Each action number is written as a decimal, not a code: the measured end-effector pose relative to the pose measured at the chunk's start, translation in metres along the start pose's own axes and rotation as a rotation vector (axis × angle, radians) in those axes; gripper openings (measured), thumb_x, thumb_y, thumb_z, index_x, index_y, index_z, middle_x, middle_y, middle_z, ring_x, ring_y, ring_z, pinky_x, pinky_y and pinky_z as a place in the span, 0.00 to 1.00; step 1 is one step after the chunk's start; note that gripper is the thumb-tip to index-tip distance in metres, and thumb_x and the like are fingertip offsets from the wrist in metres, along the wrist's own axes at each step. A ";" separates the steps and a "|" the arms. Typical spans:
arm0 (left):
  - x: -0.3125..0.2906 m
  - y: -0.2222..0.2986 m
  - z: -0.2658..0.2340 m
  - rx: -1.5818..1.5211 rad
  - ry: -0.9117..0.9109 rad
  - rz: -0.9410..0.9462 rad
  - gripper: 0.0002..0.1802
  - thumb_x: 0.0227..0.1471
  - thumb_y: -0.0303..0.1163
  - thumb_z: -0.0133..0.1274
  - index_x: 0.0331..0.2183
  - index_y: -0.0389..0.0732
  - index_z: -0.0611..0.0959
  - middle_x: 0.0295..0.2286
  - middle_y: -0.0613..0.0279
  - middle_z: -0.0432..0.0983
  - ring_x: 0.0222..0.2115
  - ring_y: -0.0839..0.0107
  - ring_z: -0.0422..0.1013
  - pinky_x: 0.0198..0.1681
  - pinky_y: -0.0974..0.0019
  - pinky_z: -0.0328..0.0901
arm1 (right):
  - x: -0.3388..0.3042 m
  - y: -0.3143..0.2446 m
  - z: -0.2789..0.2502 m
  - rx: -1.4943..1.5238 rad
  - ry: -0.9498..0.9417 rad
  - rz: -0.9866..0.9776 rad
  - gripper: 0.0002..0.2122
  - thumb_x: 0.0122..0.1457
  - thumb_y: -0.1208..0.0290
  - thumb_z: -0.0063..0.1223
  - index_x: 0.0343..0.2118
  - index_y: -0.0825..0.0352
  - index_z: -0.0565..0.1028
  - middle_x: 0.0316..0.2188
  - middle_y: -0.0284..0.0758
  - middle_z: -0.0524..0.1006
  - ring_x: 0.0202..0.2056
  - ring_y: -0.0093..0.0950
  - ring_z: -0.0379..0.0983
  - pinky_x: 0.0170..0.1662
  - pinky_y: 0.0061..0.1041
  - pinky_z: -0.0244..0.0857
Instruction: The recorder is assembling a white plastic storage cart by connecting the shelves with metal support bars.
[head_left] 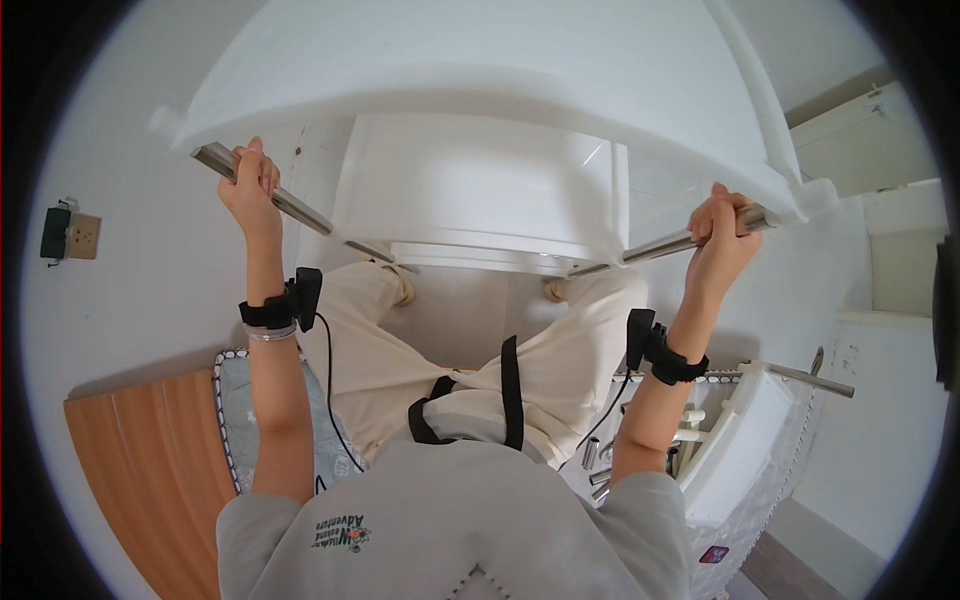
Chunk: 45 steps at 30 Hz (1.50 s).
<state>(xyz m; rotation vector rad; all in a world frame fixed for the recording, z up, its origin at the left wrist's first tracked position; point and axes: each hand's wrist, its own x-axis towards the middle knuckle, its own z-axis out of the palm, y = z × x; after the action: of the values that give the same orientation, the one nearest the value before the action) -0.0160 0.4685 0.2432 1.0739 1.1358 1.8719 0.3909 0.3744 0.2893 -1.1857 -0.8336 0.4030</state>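
Observation:
A white plastic shelf panel spans the upper part of the view, with a lower white shelf panel beneath it. Metal poles run down between them at the left and right corners. My left hand is closed around the left metal pole, just below the upper panel. On the other side, my right hand grips the right metal pole close under the panel's corner. Both arms are stretched forward and wear black straps with small devices.
Behind my right arm, a padded cover bears loose metal tubes and a white plastic panel, with another tube sticking out. An orange-brown wooden panel lies at lower left. A wall socket sits at far left.

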 end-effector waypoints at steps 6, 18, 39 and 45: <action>-0.001 0.001 0.001 0.005 -0.021 0.002 0.18 0.47 0.28 0.51 0.13 0.47 0.62 0.10 0.74 0.53 0.11 0.83 0.49 0.16 0.76 0.47 | 0.012 0.003 -0.012 0.149 -0.366 0.075 0.11 0.52 0.75 0.51 0.16 0.67 0.64 0.09 0.29 0.60 0.11 0.17 0.53 0.15 0.17 0.46; -0.003 0.000 -0.001 0.043 0.039 -0.001 0.13 0.48 0.28 0.49 0.18 0.45 0.65 0.11 0.73 0.53 0.11 0.83 0.49 0.17 0.76 0.48 | -0.004 0.002 0.009 -0.018 0.012 0.072 0.13 0.51 0.78 0.46 0.13 0.62 0.59 0.07 0.23 0.53 0.09 0.14 0.47 0.13 0.17 0.40; -0.005 0.001 -0.005 0.066 -0.119 -0.150 0.18 0.49 0.33 0.52 0.13 0.45 0.65 0.09 0.71 0.57 0.10 0.81 0.55 0.15 0.75 0.49 | 0.001 0.017 -0.006 0.022 -0.102 0.025 0.14 0.54 0.79 0.43 0.15 0.61 0.55 0.08 0.24 0.53 0.10 0.13 0.46 0.15 0.15 0.45; -0.009 0.007 -0.004 0.065 -0.046 -0.109 0.21 0.50 0.30 0.50 0.11 0.46 0.61 0.08 0.72 0.53 0.09 0.81 0.49 0.15 0.75 0.47 | -0.006 0.014 -0.001 0.017 -0.087 0.005 0.14 0.54 0.77 0.43 0.15 0.61 0.56 0.07 0.24 0.53 0.10 0.13 0.45 0.14 0.16 0.40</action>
<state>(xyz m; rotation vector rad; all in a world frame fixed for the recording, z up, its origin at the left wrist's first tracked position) -0.0165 0.4571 0.2457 1.0632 1.2114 1.7280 0.3894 0.3749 0.2741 -1.1615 -0.9006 0.4673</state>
